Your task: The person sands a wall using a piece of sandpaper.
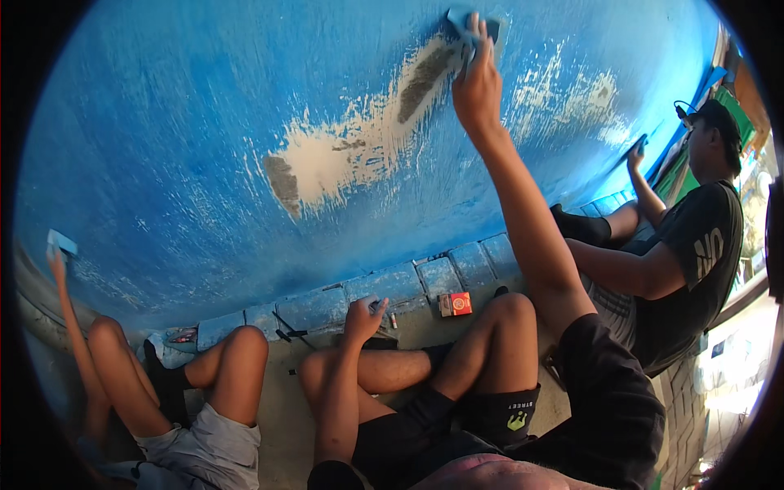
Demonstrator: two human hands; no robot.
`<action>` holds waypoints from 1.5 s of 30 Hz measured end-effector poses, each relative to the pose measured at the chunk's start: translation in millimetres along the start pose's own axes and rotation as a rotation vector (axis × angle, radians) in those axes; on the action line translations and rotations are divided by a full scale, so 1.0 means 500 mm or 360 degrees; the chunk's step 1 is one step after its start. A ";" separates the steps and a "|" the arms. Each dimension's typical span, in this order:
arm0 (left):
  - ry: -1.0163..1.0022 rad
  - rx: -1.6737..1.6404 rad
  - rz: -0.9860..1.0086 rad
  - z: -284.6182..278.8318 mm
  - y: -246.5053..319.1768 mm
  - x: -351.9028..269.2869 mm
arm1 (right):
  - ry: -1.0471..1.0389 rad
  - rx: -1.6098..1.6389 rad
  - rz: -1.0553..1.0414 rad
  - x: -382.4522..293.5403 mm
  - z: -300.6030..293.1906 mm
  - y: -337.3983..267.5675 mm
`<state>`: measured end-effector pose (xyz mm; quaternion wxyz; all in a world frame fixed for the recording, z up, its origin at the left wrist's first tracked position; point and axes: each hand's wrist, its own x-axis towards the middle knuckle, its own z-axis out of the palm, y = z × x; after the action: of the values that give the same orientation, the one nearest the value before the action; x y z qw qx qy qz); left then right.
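My right hand (481,89) is raised at the top, pressing a folded sheet of sandpaper (460,23) against a blue painted wall (202,122). Below and left of it, the paint is worn through to a cream layer (315,162) with grey patches (425,82). My left hand (365,320) is held low above my bent knee, its fingers curled around a small greyish object (372,302) that I cannot identify.
Co-workers sit at left and right, each with a hand (637,154) at the wall. Blue-painted blocks (383,285) edge its foot. Near them lie a red cigarette pack (455,304), a small white-and-red cylinder (393,321) and thin black pieces (291,334) on the floor.
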<state>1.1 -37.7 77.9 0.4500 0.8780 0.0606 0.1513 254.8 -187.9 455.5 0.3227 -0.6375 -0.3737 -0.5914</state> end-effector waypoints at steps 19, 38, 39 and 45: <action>0.0013 0.0124 -0.0231 -0.011 0.013 -0.020 | 0.0018 0.0068 0.0142 -0.074 0.003 -0.038; -0.0180 0.0499 -0.0489 -0.005 -0.009 0.002 | -0.0505 -0.0031 0.0472 -0.305 -0.057 -0.040; -0.0181 0.0511 -0.0500 0.016 -0.014 -0.007 | -0.0485 0.0026 0.0407 -0.355 -0.073 -0.031; -0.0345 0.0672 -0.0660 0.072 0.009 -0.033 | -0.0917 -0.0138 0.1765 -0.616 -0.200 -0.066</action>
<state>-3.1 -72.3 58.1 0.2828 0.9320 0.2201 -0.0542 168.8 -285.6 157.4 0.4417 -0.8830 -0.0351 -0.1548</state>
